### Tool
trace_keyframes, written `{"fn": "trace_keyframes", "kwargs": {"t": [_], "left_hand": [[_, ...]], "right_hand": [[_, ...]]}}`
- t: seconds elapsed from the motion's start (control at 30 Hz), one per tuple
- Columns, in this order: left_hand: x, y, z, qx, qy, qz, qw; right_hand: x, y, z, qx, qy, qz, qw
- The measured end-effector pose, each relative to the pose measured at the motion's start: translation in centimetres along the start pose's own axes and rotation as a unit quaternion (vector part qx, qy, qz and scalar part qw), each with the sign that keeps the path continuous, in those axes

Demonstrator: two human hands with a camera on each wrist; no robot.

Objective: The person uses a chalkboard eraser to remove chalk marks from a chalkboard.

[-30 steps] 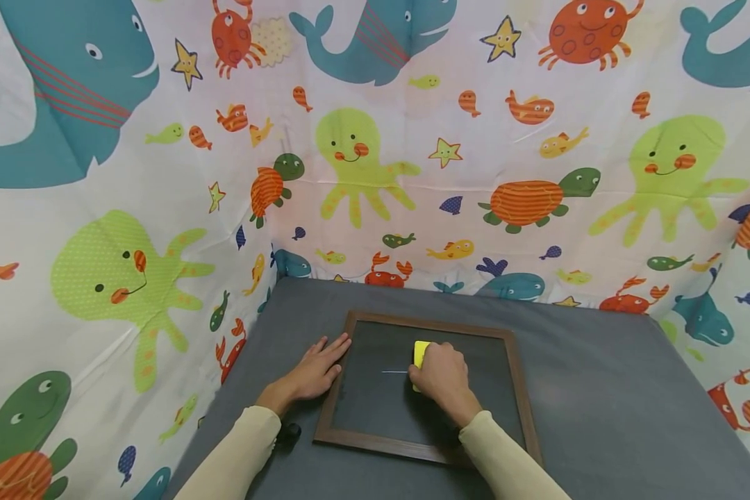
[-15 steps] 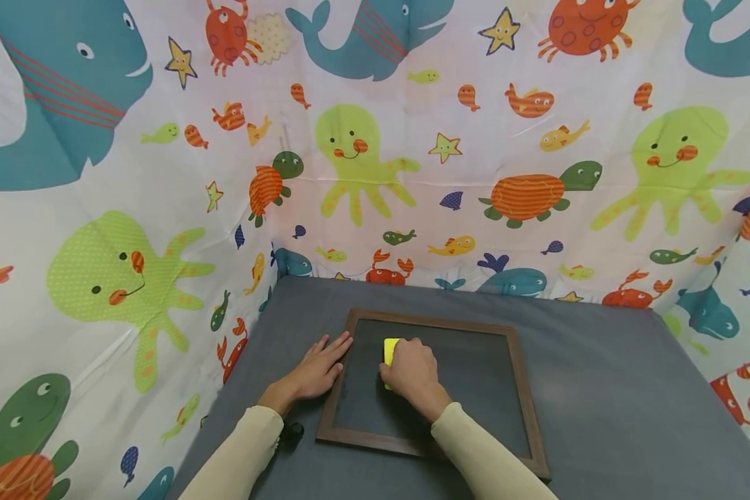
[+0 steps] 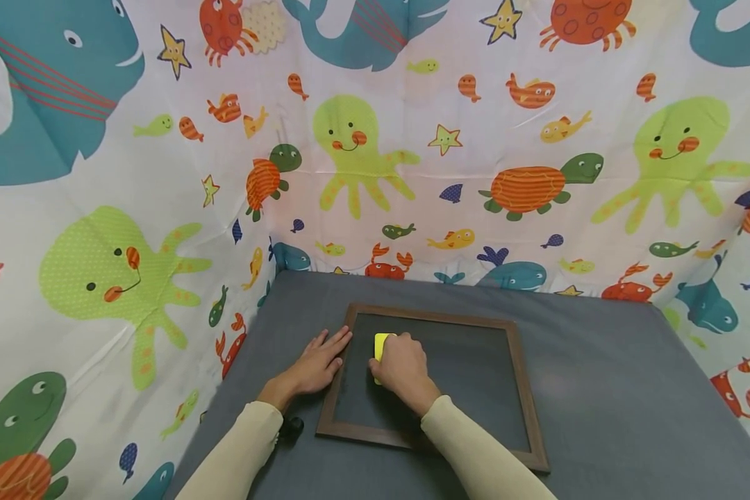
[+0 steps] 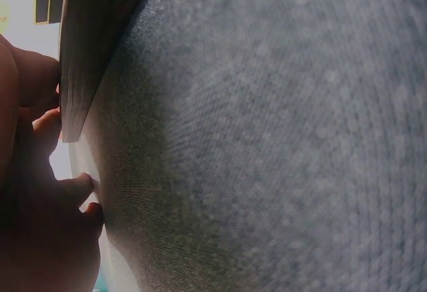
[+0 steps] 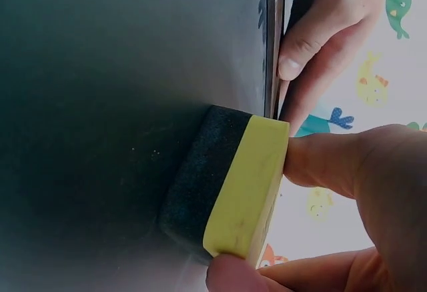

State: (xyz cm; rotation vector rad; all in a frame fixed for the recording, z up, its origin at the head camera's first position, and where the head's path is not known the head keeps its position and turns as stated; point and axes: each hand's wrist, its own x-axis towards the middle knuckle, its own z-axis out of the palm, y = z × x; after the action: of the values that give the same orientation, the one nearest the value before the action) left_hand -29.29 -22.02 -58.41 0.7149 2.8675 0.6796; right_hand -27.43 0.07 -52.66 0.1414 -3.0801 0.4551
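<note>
A small chalkboard with a brown wooden frame lies on the grey cloth. My right hand grips a yellow eraser, its thumb and fingers on the sides. In the right wrist view the eraser has a dark felt layer that faces the dark board surface, with a few pale specks beside it. My left hand rests with fairly straight fingers on the left side of the frame. The left wrist view shows that hand's fingers at the frame's edge.
Grey cloth covers the table around the board. A small black object sits by the left wrist. A white curtain printed with sea animals hangs along the back and both sides.
The right hand has slid the eraser leftward over the board, and the white chalk line seen earlier no longer shows. The left hand stays on the frame.
</note>
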Motion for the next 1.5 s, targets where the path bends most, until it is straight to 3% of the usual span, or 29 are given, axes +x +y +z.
{"fn": "trace_keyframes", "kwargs": {"t": [0.53,1.13,1.5], "left_hand": [[0.2,0.5,-0.2,0.013,-0.022,-0.016,0.9995],[0.0,0.3,-0.2,-0.003,-0.017,0.004,0.9998],[0.0,0.2,-0.3,-0.004,-0.014,0.01,0.9998]], "right_hand": [[-0.4,1.4,0.0,0.027,0.018,0.017,0.999],[-1.2,8.4,-2.1,0.026,0.017,0.082,0.996],[-1.9,11.6,-3.4,0.014,0.026,0.099,0.995]]}}
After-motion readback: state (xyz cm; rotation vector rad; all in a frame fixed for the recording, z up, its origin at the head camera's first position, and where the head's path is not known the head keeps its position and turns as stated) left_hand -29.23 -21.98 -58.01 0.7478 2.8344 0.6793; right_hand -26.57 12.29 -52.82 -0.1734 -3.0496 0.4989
